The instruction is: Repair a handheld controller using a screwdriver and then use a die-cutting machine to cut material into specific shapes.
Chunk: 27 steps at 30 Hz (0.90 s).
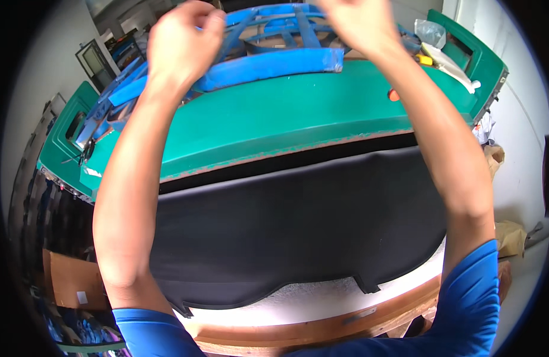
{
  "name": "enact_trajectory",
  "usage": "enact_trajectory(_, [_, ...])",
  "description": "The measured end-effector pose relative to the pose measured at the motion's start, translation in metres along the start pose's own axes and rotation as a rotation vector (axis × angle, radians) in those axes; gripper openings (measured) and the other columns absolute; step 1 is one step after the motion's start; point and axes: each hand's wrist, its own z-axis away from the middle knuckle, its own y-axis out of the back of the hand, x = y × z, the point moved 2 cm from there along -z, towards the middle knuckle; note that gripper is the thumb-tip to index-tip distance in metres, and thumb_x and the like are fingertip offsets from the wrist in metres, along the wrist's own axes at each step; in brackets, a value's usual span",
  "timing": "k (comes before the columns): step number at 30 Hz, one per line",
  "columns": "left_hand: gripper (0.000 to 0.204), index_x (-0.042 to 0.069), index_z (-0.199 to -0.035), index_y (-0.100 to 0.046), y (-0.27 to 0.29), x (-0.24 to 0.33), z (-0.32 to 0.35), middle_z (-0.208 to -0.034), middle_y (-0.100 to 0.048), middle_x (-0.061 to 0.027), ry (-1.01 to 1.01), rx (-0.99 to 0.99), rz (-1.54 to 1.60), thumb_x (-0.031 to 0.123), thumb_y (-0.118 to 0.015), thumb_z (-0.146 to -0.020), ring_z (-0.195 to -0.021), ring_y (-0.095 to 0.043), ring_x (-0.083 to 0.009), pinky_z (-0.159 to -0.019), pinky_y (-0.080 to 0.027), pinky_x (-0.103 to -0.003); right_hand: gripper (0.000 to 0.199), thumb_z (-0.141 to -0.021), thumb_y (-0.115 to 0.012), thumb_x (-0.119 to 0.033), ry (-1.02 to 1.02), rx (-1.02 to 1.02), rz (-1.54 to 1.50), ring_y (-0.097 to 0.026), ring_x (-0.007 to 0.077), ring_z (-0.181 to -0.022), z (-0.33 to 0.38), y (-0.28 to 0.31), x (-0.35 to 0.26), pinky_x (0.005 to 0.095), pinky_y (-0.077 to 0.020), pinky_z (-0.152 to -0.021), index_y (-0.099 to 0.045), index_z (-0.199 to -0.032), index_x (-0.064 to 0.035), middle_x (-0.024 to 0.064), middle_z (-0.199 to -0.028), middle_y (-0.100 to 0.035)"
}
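1. Two hands are raised at the top of the frame. Our left hand point(182, 41), upper left, has its grip curled shut, and it appears to pinch the edge of the blue frame point(268, 62); the exact contact is hidden behind the knuckles.
2. Our right hand point(355, 24), top centre, is cut by the frame's edge; we cannot tell how far its grip is open or whether it has hold of anything.
3. The blue frame lies across the upper centre, on the far part of the green worktop point(298, 119). A large black panel point(286, 226) fills the middle, below it.
4. What could go wrong, as we judge it: with only one hand plainly gripping, the frame could tip or slide and scrape the green surface, or drop onto the black panel.
5. Packages: a clear plastic bag point(432, 31) sits upper right beside a white tube-like thing point(459, 71) and a small yellow item point(424, 59); a brown cardboard box point(69, 279) stands lower left with a small white label.
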Motion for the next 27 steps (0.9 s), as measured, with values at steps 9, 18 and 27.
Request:
enact_trajectory(9, [0.017, 0.002, -0.092, -0.068, 0.033, 0.033, 0.28, -0.083, -0.066, -0.0132, 0.144, -0.352, 0.372, 0.009, -0.071, -0.078, -0.076, -0.066, -0.0311, -0.067, -0.056, -0.039, 0.059, -0.082, -0.07, -0.005, -0.092, -0.457, -0.073, -0.055, 0.0187, -0.063, 0.237, -0.079, 0.124, 0.0299, -0.0455, -0.058, -0.049, -0.136, -0.0033, 0.0163, -0.126, -0.057])
enact_trajectory(18, [0.045, -0.003, -0.119, -0.058, 0.107, 0.043, 0.383, -0.111, -0.061, -0.0198, 0.46, -0.486, 0.201, 0.014, -0.07, -0.079, -0.106, -0.06, -0.036, -0.09, -0.052, -0.042, 0.018, -0.081, -0.072, -0.009, -0.043, -0.613, -0.053, -0.054, 0.0213, -0.067, 0.242, -0.148, 0.186, 0.0374, -0.0454, -0.064, -0.059, -0.082, 0.0033, 0.0127, -0.072, -0.055])
enact_trajectory(27, [0.069, -0.006, -0.134, -0.044, 0.125, 0.054, 0.385, -0.123, -0.054, -0.0239, 0.538, -0.474, 0.144, 0.015, -0.074, -0.075, -0.112, -0.057, -0.0383, -0.094, -0.051, -0.043, 0.043, -0.089, -0.067, -0.012, 0.01, -0.595, -0.025, -0.025, 0.0063, -0.059, 0.24, -0.073, 0.047, 0.0291, -0.0233, -0.051, -0.028, -0.07, -0.0084, -0.0036, -0.068, -0.023])
